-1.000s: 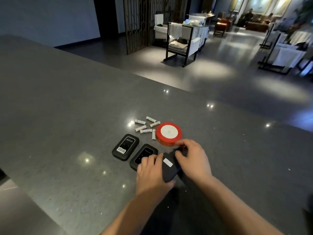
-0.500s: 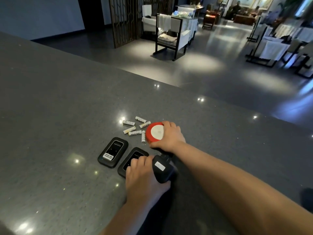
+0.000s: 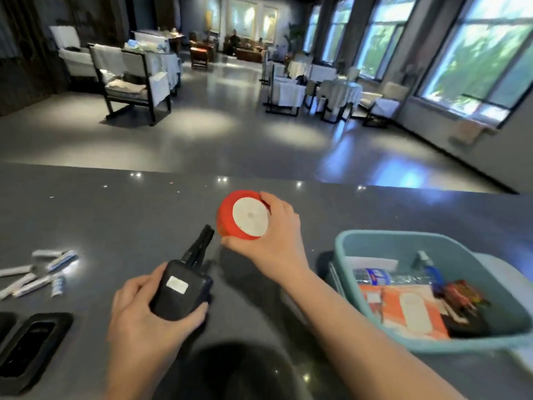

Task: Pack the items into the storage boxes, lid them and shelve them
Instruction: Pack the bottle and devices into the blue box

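A red tape roll is being gripped above the table by the right hand, left of the teal storage box, while a blurred black device is being clasped by the left hand.

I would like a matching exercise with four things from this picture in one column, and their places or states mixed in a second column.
Things:
1. red ribbon roll
2. black charger
3. batteries
4. orange packet

Places:
A. inside the teal box
B. held by the left hand
C. loose on the counter, far left
D. held by the right hand

Pairs: 1-D, 2-B, 3-C, 4-A
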A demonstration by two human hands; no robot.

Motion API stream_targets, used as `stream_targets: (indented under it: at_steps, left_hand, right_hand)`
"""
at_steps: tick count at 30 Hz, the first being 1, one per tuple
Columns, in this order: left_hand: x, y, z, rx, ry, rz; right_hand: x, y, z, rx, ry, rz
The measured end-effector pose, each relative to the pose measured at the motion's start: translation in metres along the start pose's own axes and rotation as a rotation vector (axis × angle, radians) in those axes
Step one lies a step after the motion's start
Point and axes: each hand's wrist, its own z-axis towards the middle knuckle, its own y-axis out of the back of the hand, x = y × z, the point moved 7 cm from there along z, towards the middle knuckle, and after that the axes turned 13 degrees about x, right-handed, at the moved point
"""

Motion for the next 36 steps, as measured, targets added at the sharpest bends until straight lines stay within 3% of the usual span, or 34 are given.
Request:
stream_targets:
  at_steps: [9,13,18,24,29,33,36]
  left_hand:
    - [-0.171,-0.103,-0.024,0.248,-0.351,-0.277]
    - [-0.23,-0.151,-0.039,0.378,-0.49,-0.278]
    - [-0.278,-0.213,-0.05,0.549,-0.604,-0.167]
    - [-0.261,-0.261,-0.053,0.802,-0.536,0.142]
    - [-0.25,-0.279,-0.06,0.916,-0.574,0.395]
    - [-0.242,-0.287,-0.053,0.979,-0.509,0.447]
    - [-0.237,-0.292,-0.053,1.036,-0.51,0.443]
  right_hand:
    - [-0.102,0.195,-0.103,-0.346,-0.172,-0.115]
    - [-0.164,0.26,-0.137,-0.505,-0.302,-0.055]
    - [-0.21,0.303,-0.162,-0.561,-0.346,-0.014]
    - [-0.236,0.313,-0.154,-0.515,-0.326,0.001]
    - [-0.25,0.298,-0.129,-0.418,-0.315,0.011]
    - [-0.255,0.284,-0.111,-0.323,-0.299,0.001]
    - [-0.264,0.267,-0.101,-0.137,-0.314,-0.039]
